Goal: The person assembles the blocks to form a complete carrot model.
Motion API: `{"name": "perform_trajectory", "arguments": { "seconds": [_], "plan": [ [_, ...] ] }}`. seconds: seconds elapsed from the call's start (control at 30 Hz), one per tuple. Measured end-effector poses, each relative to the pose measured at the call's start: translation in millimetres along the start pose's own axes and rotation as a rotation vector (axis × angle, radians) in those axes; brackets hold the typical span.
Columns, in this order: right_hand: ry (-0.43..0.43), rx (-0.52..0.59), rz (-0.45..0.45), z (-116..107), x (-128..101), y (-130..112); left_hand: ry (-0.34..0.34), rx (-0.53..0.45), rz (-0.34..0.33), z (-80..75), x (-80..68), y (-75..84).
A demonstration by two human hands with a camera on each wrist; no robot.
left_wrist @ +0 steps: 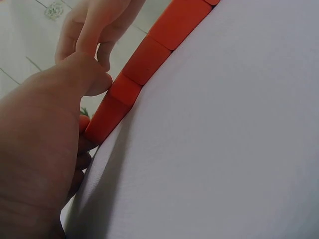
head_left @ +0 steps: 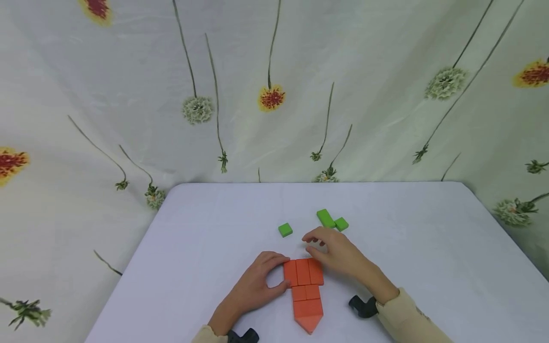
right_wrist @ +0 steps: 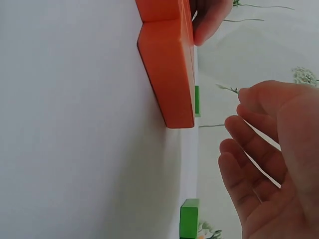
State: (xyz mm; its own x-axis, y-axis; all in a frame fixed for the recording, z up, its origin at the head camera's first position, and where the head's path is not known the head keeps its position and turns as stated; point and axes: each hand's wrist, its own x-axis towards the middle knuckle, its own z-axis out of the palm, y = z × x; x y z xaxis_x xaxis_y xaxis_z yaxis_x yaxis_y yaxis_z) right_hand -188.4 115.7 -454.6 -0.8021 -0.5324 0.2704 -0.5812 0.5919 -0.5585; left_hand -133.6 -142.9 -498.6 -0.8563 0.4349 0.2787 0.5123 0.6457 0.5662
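Clearly the left hand pinches the left end of the row of three orange blocks atop the orange arrow figure near the white table's front edge. Right hand, fingers loosely curled and holding nothing, hovers just beside; squaring the row against it looks wise.

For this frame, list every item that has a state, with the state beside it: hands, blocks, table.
left hand: fingers curled against the left side of the orange block figure, touching it.
right hand: relaxed, holding nothing, beside the figure's top right corner.
orange block figure: flat on the table, blocks butted together, point toward the person.
green square block: flat, alone.
green long block: flat, beside another small green block.
table: white, bearing all blocks.
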Motion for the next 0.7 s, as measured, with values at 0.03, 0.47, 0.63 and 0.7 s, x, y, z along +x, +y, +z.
{"name": "perform_trajectory", "arguments": {
  "seconds": [0.03, 0.47, 0.63, 0.7],
  "plan": [
    [0.023, -0.014, 0.014, -0.2, 1.8, 1.1, -0.002, -0.004, 0.000, 0.0, 0.3, 0.3],
    [0.218, -0.124, 0.261, -7.9, 21.8, 21.6, -0.010, -0.002, -0.006, -1.5, 0.9, 1.6],
    [0.183, -0.160, 0.335, -7.6, 26.1, 29.1, -0.016, -0.002, -0.018, -1.7, 0.5, 1.6],
    [0.163, -0.171, 0.358, -6.9, 27.0, 31.4, -0.018, -0.006, -0.020, -1.7, 0.2, 1.5]
  ]
}}
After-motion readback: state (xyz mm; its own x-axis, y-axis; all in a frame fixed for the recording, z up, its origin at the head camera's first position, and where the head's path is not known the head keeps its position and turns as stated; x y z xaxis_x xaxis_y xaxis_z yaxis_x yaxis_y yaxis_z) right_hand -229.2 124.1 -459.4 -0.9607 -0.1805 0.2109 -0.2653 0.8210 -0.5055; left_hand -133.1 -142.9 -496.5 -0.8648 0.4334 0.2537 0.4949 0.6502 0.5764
